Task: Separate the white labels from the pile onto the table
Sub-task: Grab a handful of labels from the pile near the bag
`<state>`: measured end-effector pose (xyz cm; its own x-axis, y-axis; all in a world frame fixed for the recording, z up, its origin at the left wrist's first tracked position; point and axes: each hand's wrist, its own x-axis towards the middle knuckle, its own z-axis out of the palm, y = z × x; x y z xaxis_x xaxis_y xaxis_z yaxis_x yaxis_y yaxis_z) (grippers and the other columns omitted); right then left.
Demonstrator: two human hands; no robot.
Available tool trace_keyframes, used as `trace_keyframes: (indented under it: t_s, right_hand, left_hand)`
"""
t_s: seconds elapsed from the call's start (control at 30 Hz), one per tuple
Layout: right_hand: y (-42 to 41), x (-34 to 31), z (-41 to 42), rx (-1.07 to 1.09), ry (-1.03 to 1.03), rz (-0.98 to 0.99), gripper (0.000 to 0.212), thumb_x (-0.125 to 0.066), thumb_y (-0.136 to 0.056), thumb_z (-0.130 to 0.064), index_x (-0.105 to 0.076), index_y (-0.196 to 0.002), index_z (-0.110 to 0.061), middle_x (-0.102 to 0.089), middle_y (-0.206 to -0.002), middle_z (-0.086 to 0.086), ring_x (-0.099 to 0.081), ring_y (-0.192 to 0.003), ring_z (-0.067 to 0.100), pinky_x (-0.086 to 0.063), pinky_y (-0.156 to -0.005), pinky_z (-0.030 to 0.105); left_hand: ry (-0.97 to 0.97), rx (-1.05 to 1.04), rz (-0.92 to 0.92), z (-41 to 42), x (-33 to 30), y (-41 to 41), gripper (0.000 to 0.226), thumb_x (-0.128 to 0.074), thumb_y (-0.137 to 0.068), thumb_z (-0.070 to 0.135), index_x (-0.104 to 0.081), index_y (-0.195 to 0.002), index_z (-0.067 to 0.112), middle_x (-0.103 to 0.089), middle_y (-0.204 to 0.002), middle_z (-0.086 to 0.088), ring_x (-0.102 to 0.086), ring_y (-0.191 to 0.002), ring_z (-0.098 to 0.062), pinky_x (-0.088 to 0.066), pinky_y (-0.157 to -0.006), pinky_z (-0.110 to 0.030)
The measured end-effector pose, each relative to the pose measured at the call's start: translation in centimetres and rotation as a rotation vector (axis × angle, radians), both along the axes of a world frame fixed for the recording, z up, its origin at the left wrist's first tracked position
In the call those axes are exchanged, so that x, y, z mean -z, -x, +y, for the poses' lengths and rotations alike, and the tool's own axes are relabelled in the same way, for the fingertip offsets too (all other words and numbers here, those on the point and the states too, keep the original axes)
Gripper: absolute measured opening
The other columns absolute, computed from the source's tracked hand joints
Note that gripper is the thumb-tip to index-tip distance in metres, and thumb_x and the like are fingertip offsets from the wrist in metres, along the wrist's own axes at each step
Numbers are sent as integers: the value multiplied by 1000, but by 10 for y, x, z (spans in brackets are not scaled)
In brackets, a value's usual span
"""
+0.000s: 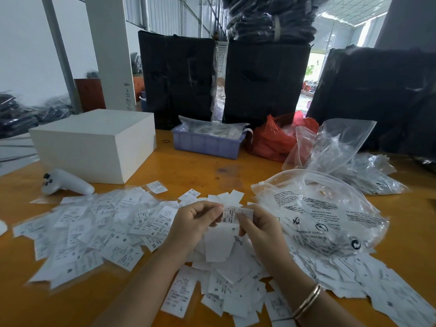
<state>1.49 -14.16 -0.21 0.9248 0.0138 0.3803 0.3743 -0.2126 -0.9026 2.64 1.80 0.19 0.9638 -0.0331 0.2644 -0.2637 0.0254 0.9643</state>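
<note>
1. Both hands meet over the middle of the worktop [193, 166] — the left hand [193, 223] and right hand [262, 228] each pinch one white label [236, 214] marked XS between them, fingers curled on its edges.
2. The pile [226, 274] of labels lies directly under and at 6 o'clock of the hands, spilling toward the near edge; a spread of labels [94, 230] lies flat at 9 o'clock.
3. A big clear printed bag [325, 215] sits at 3 o'clock, just beside the right hand, lying over more labels.
4. At 10 o'clock a white controller [66, 182] rests beside a white box [94, 142].
5. At 12 o'clock, well apart from the hands, stand a blue tray [207, 143], a red bag [273, 140] and more clear bags [342, 149] at 1 o'clock.
6. Black bundles [264, 83] wall off the far edge.
7. Bare wood shows between the hands and the tray — and at 7 o'clock by the near-left corner.
8. A bracelet [306, 300] circles the right wrist.
</note>
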Motion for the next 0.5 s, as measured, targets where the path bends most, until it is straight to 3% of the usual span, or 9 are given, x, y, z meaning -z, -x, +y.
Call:
trace_keyframes:
  t_s: [0.13, 0.27, 0.5]
  right_hand:
    - [1, -1, -2, -3, -216, -31, 14, -54, -92, -4, -64, -83, -9, -59, -59, -4, -57, -59, 10, -47, -59, 19]
    - [3, -2, -1, 28, -234, -70, 14, -54, -92, -3, -63, -84, -10, -61, -60, -4, -60, -60, 6, -49, -61, 15]
    - [4, -1, 4, 71, -111, -76, 21, -55, -91, -3, -62, -79, -19, -63, -61, -3, -60, -61, 14, -49, -64, 37]
  left_hand:
    - [29, -10, 2, 1, 0, -2, 9, -71, -67, 35, -76, -74, 33, -75, -79, 3, -68, -72, -5, -51, -63, -13]
    - [46, -34, 16, 2, 2, -3, 16, -75, -77, 15, -76, -77, 31, -74, -84, 7, -68, -78, -1, -48, -65, -8]
    - [79, -35, 20, 0, 2, -2, 19, -73, -78, 3, -73, -85, 21, -74, -85, 9, -69, -82, -1, -49, -65, -8]
